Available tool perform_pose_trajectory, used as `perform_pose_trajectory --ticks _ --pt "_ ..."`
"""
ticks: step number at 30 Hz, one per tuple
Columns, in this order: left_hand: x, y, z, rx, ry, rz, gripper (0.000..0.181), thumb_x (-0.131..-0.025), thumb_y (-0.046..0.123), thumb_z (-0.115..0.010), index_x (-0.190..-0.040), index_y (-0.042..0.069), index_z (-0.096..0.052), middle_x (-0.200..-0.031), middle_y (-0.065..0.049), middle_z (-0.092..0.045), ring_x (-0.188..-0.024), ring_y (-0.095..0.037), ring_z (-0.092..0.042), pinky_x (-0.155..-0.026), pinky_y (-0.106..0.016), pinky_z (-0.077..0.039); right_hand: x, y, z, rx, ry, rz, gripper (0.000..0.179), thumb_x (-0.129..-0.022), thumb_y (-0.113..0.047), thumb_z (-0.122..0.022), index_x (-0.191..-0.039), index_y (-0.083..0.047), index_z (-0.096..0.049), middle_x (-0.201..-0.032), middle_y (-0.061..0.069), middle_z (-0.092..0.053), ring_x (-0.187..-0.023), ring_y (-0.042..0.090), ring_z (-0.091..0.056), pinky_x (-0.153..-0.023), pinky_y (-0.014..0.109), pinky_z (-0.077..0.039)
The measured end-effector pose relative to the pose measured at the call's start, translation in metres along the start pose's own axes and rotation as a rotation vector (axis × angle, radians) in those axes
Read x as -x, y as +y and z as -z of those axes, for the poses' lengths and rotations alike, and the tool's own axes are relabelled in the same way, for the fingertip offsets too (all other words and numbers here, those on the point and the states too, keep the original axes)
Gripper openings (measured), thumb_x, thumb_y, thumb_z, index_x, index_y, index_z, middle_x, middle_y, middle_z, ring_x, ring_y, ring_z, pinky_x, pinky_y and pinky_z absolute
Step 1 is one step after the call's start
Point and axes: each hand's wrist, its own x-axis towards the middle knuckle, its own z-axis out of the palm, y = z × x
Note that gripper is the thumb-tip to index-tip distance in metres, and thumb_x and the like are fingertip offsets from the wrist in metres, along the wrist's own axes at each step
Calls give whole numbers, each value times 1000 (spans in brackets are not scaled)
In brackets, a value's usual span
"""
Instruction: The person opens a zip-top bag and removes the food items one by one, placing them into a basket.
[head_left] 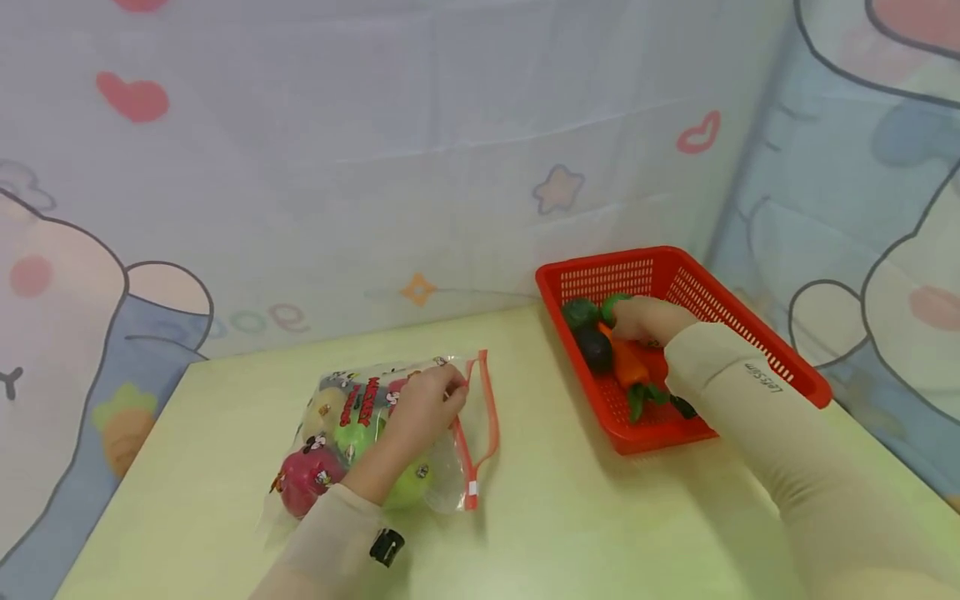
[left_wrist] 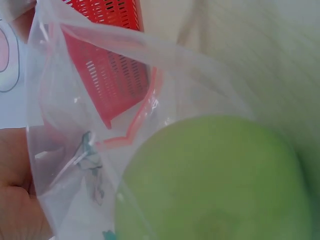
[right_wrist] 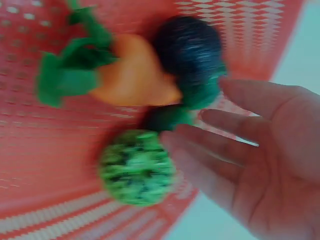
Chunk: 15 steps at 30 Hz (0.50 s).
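Observation:
A clear zip bag with an orange-red zip lies on the table, printed with cartoon figures. Inside it are a dark red fruit, a green apple-like fruit and other round produce. My left hand grips the bag beside its mouth with curled fingers. Over in the red basket, my right hand reaches down, fingers extended and apart. Its fingertips are right beside a bumpy green round vegetable. Close by lie an orange carrot-like vegetable with green leaves and a dark avocado-like item.
The basket stands at the right of the pale table, with slotted walls and a raised rim. A dark green round vegetable sits in its far left corner. Behind the table hangs a printed cloth with cartoon shapes.

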Motion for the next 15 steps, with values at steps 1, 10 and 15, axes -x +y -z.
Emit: perform_pose_trajectory --ticks 1,10,15 --pt "0 1 1 1 0 0 10 -89 13 -57 -92 6 -63 -87 -4 -65 -62 -10 -51 -56 -21 -45 2 -5 2 106 63 106 36 -90 -17 -52 -119 4 -50 -113 19 -55 -98 30 -52 -84 40 -46" --pt "-4 2 8 -11 2 13 12 -90 13 -55 -94 5 -63 -87 -6 -65 -63 -11 -52 -56 -21 -44 51 -75 -1 303 262 529 15 -92 -17 -49 -95 -8 -60 -80 2 -59 -71 16 -51 -69 29 -45" --pt "-5 2 13 -15 5 4 12 -90 13 -55 -93 5 -63 -86 -5 -65 -64 -11 -53 -57 -22 -45 61 -101 -29 373 137 627 14 -92 -16 -49 -96 -8 -60 -84 2 -62 -74 15 -53 -73 28 -48"
